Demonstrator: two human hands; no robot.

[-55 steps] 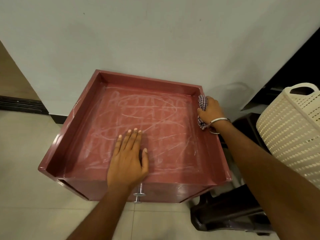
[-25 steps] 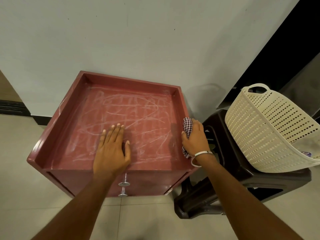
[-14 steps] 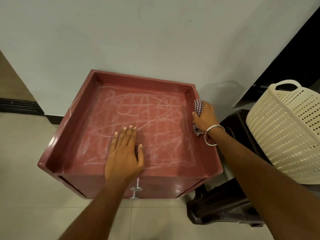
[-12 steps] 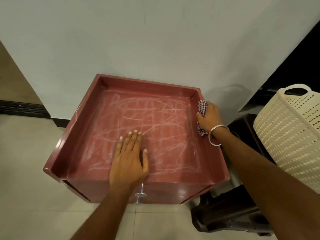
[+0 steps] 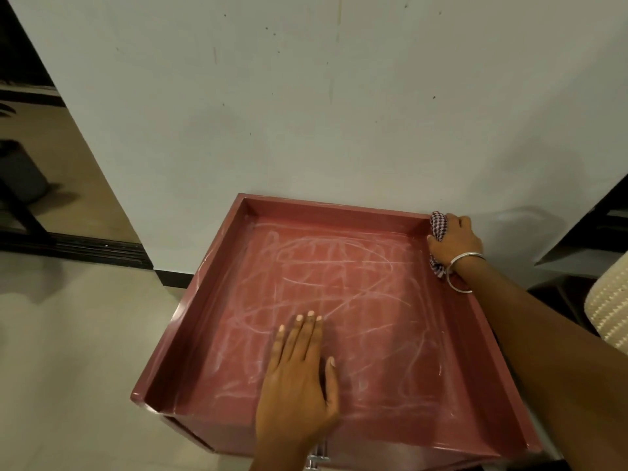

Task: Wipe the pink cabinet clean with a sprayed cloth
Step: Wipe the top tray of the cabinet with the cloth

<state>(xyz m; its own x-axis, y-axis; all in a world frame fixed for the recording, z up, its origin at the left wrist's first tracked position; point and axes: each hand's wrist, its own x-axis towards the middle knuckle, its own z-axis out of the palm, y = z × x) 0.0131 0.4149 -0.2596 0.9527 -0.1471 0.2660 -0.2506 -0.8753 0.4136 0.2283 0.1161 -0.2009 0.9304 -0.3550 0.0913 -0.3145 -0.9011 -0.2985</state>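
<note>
The pink cabinet (image 5: 190, 321) stands against a white wall, its recessed top covered in white chalk-like scribbles. My left hand (image 5: 299, 379) lies flat, fingers apart, on the front middle of the top. My right hand (image 5: 453, 239), with a silver bangle on the wrist, grips a bunched checked cloth (image 5: 438, 226) and presses it on the right rim at the back right corner. Most of the cloth is hidden under the hand.
A cream perforated basket (image 5: 608, 311) shows at the right edge, with a dark stool below it. A metal drawer knob (image 5: 316, 462) pokes out at the cabinet's front. Beige tiled floor lies to the left, with a dark skirting strip (image 5: 85, 248) and a doorway beyond.
My right hand has slid the cloth along the right rim from its middle to the back corner. The view has tilted up and left. My left hand stays flat on the top.
</note>
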